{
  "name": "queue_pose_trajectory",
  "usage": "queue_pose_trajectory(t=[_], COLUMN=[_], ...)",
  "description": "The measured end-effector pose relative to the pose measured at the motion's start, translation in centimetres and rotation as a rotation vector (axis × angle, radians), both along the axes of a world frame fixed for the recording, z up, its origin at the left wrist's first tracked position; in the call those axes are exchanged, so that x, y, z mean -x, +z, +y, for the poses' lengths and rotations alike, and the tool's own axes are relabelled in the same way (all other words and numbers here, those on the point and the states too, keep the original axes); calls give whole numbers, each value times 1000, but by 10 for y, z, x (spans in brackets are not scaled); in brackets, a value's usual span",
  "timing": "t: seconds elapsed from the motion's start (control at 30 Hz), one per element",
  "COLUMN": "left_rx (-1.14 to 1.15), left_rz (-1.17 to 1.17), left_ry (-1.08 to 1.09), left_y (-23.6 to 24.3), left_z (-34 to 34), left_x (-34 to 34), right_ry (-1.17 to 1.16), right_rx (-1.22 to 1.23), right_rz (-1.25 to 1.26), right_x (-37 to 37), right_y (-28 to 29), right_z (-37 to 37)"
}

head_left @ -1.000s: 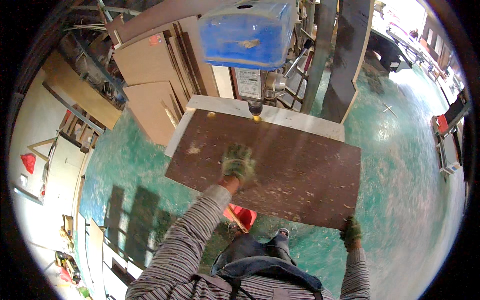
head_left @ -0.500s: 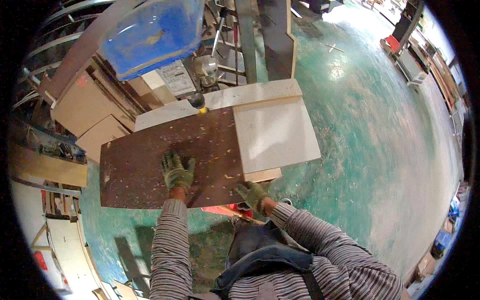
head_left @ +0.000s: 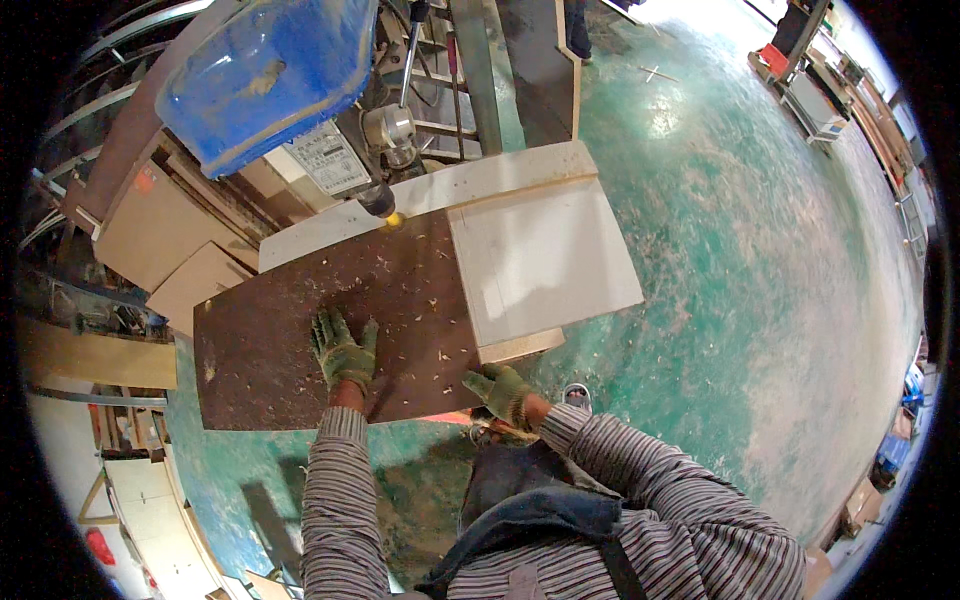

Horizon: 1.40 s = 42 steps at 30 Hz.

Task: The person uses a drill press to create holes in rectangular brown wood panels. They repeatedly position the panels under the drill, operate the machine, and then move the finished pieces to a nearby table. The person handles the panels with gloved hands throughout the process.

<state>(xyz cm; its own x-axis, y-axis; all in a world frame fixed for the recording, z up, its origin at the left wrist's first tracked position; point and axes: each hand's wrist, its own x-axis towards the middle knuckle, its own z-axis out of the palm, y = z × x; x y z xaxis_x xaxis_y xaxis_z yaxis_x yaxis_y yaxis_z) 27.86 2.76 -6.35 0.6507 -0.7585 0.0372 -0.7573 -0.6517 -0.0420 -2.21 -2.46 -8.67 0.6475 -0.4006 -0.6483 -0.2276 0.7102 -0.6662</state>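
Note:
A dark brown board, dusted with wood chips, lies on a pale worktop, whose right part shows. My left hand rests open on the board's top, fingers spread, in a green work glove. My right hand, gloved alike, grips the board's near right corner. At the board's far edge is a drill press with a blue housing; its chuck sits over a yellow-tipped bit close to the board's surface. A pale fence strip runs along the back.
Brown panels lean behind the worktop at the left, near metal racking. A dark upright panel stands behind at the right, with a person's legs beside it. Benches and stacked material line the right wall over green floor.
The brown board has shifted left, exposing the white worktop at right. My right hand has moved inward to its near corner; my left hand still lies on top. The view has turned.

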Motion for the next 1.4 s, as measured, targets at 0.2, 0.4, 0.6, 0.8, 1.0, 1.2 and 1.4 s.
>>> queue_pose_trajectory(t=[0.2,0.4,0.6,0.8,1.0,1.2,1.4], left_rx=[41,7,11,24,18,-22,-6], left_rz=[28,17,36,43,30,35,13], left_ry=[-12,5,5,-12,-13,13,6], left_y=[6,6,6,8,6,3,3], left_z=[-3,-5,-4,-5,-5,-4,-4], left_x=[13,15,13,13,12,9,10], right_ry=[-33,33,21,-55,-50,-21,31], right_rx=[68,170,71,63,39,76,-115], right_rz=[-67,5,-44,-56,-104,-74,-76], right_x=[9,9,5,3,3,1,9], right_y=[17,9,-24,-24,-21,-21,0], right_z=[-6,-7,-2,2,1,-1,-11])
